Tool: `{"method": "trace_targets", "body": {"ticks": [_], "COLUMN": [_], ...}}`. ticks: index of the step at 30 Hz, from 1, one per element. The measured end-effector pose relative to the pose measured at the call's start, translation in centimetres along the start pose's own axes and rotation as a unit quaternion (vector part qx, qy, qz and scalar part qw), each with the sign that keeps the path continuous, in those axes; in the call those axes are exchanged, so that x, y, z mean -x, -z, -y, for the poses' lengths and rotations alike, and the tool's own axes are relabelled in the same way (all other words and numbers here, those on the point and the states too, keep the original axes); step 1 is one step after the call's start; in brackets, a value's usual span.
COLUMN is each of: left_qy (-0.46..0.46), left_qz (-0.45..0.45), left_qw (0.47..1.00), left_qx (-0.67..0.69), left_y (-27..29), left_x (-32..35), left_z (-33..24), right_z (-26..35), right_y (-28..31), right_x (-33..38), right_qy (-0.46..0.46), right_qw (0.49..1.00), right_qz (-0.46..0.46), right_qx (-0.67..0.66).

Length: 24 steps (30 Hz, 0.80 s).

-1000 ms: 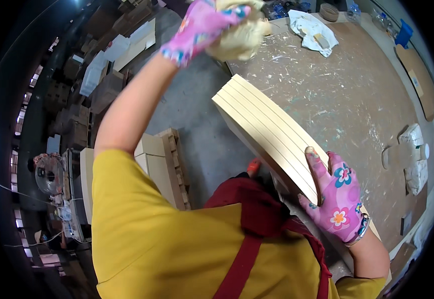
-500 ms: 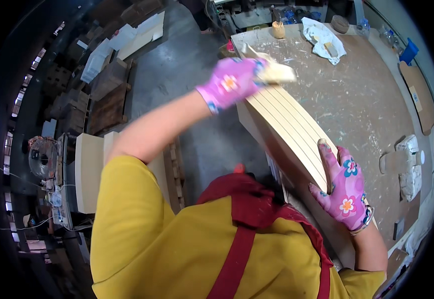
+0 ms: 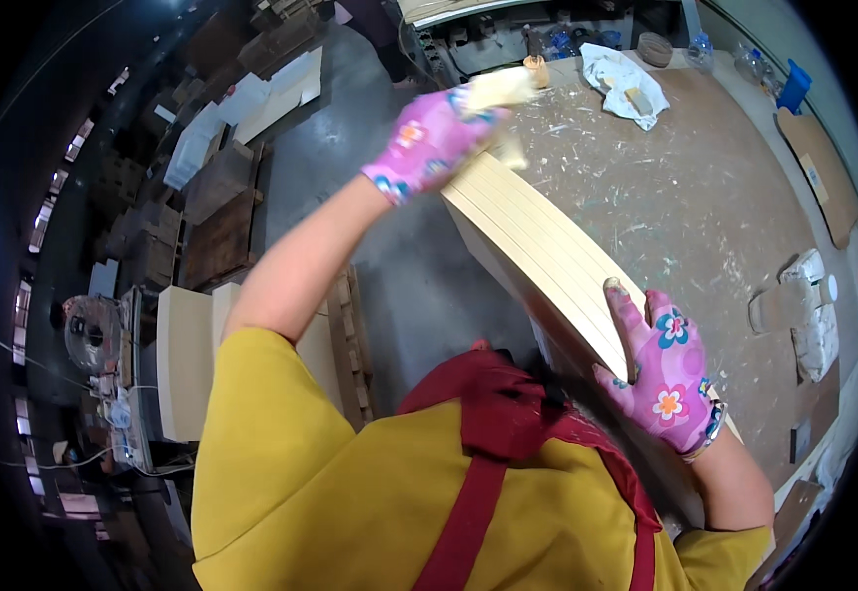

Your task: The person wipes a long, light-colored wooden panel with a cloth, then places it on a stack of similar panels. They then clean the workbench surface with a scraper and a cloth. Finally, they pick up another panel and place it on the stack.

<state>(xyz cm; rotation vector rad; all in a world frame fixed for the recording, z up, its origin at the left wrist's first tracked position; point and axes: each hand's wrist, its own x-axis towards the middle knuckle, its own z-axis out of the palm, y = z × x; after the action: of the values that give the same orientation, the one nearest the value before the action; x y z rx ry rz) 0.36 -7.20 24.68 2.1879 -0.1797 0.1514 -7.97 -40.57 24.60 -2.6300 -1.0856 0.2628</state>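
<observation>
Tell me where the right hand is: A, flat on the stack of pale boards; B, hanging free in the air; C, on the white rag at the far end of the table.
A: the right hand in its flowered glove lies flat on the near end of the stack of pale boards.

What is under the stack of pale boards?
The stack of pale boards rests on the paint-flecked workbench. The contact area is hidden, and its near end is covered by the right hand.
</observation>
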Motion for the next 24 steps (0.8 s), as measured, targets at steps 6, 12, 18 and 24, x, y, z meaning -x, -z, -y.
{"method": "trace_targets", "body": {"ticks": [6, 12, 18, 24], "left_qy": [-0.159, 0.046, -0.300, -0.006], "left_qz": [0.006, -0.018, -0.034, 0.044], "left_qw": [0.940, 0.952, 0.890, 0.905], "left_qx": [-0.303, -0.301, -0.343, -0.422], "left_y": [-7.2, -0.2, -11.2, -2.2], "left_x": [4.5, 0.4, 5.5, 2.0], "left_z": [-0.6, 2.9, -4.2, 0.2], "right_z": [-0.2, -0.1, -1.7, -0.4], "right_y": [-0.7, -0.5, -1.9, -1.6], "right_x": [0.2, 0.4, 0.6, 0.6], "right_qy": [0.009, 0.003, 0.130, 0.004], "right_qw": [1.000, 1.000, 0.988, 0.999], "right_qz": [-0.009, 0.000, -0.082, -0.049], "right_qx": [0.004, -0.003, 0.025, 0.017]}}
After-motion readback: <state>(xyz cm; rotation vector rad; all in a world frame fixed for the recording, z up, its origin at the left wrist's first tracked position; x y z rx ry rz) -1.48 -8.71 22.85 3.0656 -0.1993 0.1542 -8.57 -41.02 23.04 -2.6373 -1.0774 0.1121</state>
